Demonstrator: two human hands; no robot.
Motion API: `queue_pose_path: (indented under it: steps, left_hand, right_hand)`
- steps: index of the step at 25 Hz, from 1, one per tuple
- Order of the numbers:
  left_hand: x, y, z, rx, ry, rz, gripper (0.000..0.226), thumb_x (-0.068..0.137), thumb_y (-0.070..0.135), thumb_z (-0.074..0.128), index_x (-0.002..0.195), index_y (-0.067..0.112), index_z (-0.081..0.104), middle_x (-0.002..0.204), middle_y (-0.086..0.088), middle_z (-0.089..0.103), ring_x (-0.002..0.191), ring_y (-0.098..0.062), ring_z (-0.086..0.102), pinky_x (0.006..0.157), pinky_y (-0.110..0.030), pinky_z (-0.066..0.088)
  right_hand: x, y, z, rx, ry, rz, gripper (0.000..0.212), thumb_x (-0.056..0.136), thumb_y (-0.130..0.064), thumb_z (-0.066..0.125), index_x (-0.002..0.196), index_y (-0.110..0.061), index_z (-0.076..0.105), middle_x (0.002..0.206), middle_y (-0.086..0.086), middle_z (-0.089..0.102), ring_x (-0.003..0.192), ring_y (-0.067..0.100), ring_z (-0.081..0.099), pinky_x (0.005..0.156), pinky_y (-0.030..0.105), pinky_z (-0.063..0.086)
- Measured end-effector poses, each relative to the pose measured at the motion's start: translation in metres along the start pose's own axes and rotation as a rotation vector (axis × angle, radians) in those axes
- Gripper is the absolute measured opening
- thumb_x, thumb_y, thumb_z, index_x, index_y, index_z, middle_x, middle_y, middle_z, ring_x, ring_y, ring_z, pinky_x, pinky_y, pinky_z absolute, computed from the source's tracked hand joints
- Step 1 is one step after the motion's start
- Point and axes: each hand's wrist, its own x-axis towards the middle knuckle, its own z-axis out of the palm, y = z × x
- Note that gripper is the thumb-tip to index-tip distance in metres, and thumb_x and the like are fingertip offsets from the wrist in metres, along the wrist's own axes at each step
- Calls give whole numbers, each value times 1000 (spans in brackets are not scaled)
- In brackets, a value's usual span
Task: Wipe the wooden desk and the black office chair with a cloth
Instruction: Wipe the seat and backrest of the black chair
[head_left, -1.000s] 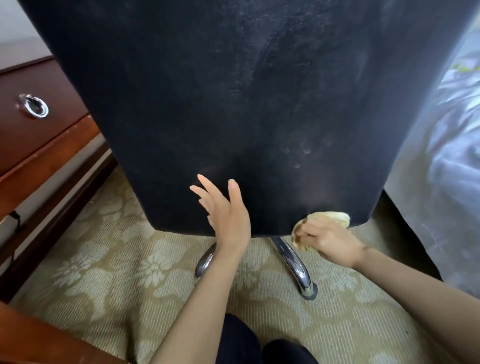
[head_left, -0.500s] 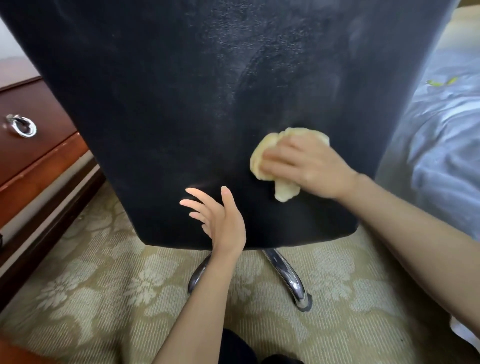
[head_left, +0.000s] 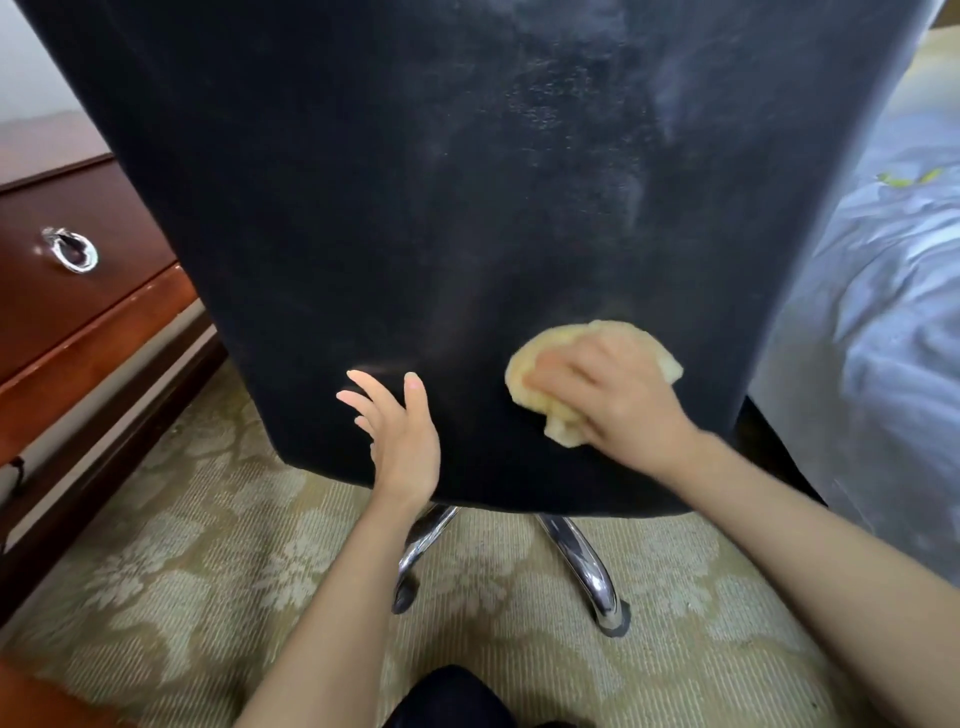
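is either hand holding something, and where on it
The right hand grips the bunched yellow cloth across its middle, pressing it on the chair back. The left hand holds nothing.

black chair, yellow cloth, floral beige carpet

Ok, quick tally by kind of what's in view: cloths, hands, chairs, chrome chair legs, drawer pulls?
Cloths: 1, the yellow cloth
Hands: 2, left hand, right hand
Chairs: 1, black chair
Chrome chair legs: 2
Drawer pulls: 1
Total: 7
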Motion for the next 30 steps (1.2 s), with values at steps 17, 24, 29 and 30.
queue_pose_path:
  steps: [17, 24, 29, 30]
  left_hand:
    - [-54, 42, 45, -195, -44, 57, 63, 102, 45, 23, 149, 33, -17, 156, 0, -28, 145, -24, -18, 115, -50, -2]
    - [-49, 50, 49, -129, -54, 48, 68, 101, 45, 24, 148, 26, -23, 154, -9, -31, 144, -32, -19, 116, -47, -5]
    - [-42, 46, 45, -102, -44, 49, 69, 101, 45, 24, 147, 25, -24, 154, -9, -32, 144, -32, -19, 116, -46, -5]
    - [-40, 44, 43, -92, -47, 49, 69, 101, 46, 23, 147, 25, -24, 154, -8, -32, 144, -32, -18, 116, -45, -5]
  right_hand:
    - [-55, 34, -54, -51, -260, -136, 45, 101, -13, 29, 90, -3, 72, 92, 12, 68, 76, 29, 60, 74, 36, 38]
    - [14, 76, -103, -208, 265, -14, 19, 90, -5, 60, 109, -11, 59, 103, 13, 62, 82, 33, 54, 78, 39, 38]
    - [-26, 51, -74, -155, 193, 35, 17, 93, -14, 49, 107, -13, 58, 100, 11, 62, 84, 27, 51, 82, 34, 35]
    - [-38, 42, -65, -113, 142, 30, 18, 96, -20, 44, 107, -13, 57, 102, 8, 58, 84, 26, 51, 80, 35, 36]
